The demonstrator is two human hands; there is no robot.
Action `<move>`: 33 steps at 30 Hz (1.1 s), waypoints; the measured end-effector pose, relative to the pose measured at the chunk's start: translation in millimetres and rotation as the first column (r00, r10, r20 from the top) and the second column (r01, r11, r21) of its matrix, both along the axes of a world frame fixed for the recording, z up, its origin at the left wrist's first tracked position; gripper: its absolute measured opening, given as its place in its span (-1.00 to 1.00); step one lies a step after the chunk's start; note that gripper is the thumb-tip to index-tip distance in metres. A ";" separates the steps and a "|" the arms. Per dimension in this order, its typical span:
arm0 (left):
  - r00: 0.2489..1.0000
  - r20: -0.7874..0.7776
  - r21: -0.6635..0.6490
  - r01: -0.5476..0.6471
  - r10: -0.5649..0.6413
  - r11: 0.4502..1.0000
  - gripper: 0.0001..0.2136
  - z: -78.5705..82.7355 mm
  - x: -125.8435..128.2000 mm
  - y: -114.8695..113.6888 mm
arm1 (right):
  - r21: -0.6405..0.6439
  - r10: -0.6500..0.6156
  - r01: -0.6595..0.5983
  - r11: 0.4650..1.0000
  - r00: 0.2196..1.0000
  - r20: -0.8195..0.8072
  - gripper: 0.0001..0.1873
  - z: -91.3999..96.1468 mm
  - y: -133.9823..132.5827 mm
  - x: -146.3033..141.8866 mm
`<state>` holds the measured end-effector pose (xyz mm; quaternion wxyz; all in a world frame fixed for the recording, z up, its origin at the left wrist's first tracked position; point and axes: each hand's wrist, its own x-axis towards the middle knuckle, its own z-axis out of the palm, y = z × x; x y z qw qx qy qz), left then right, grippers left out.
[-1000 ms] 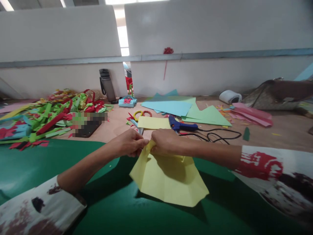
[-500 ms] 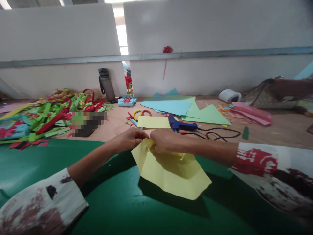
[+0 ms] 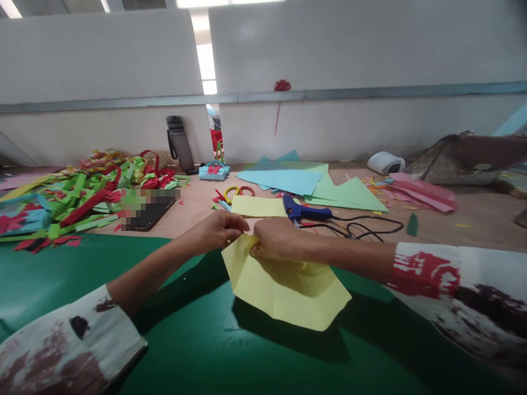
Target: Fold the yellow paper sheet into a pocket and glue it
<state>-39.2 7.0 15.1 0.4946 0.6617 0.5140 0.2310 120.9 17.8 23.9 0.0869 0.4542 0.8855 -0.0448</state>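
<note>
A creased yellow paper sheet (image 3: 284,291) hangs just above the green mat (image 3: 197,345). My left hand (image 3: 214,230) pinches its top left corner, fingers closed. Beside it, my right hand (image 3: 274,238) is closed on the paper's upper edge, and the two hands nearly touch. The sheet's lower part fans out toward me, with fold lines showing. Both forearms reach in from the bottom corners in white sleeves with red and dark marks.
Beyond the hands lie a blue glue gun (image 3: 302,211) with a black cord, yellow-handled scissors (image 3: 233,193), a yellow strip (image 3: 257,207), and blue and green sheets (image 3: 313,184). A heap of coloured paper strips (image 3: 82,192) fills the left. A dark bottle (image 3: 179,144) and a bag (image 3: 465,159) stand farther back.
The yellow sheet has flattened and swung slightly, with its lower edge lifted. My hands have stayed pinched at its top, shifting a little.
</note>
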 end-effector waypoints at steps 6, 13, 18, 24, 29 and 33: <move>0.952 -0.300 0.022 -0.053 0.057 0.998 -0.70 22.8 0.9 -2.4 | 0.005 0.027 -0.027 1.000 1.000 -0.001 -0.70 7.4 -4.9 -1.0; 0.918 -0.394 0.037 0.069 -0.049 0.997 -0.90 9.7 18.1 3.6 | 0.061 0.061 -0.063 0.996 0.998 0.026 -0.75 8.1 -8.8 -2.0; 0.905 -0.425 0.191 0.097 -0.006 0.977 -0.93 0.1 18.3 3.7 | 0.168 0.074 -0.076 0.983 0.997 0.019 -0.78 16.2 -21.0 3.8; 0.888 -0.460 0.269 0.144 -0.005 0.952 -0.91 -0.1 19.8 -0.7 | 0.142 0.236 -0.245 0.959 0.969 0.078 -0.72 15.3 -50.5 16.5; 0.871 -0.492 0.283 0.172 -0.011 0.943 -0.90 1.9 22.1 -4.8 | 0.062 0.305 -0.319 0.946 0.937 0.170 -0.66 -11.3 -53.4 17.5; 0.862 -0.507 0.304 0.168 0.009 0.938 -0.89 -1.0 22.5 -4.7 | 0.123 0.325 -0.370 0.921 0.903 0.279 -0.64 -20.7 -53.3 16.9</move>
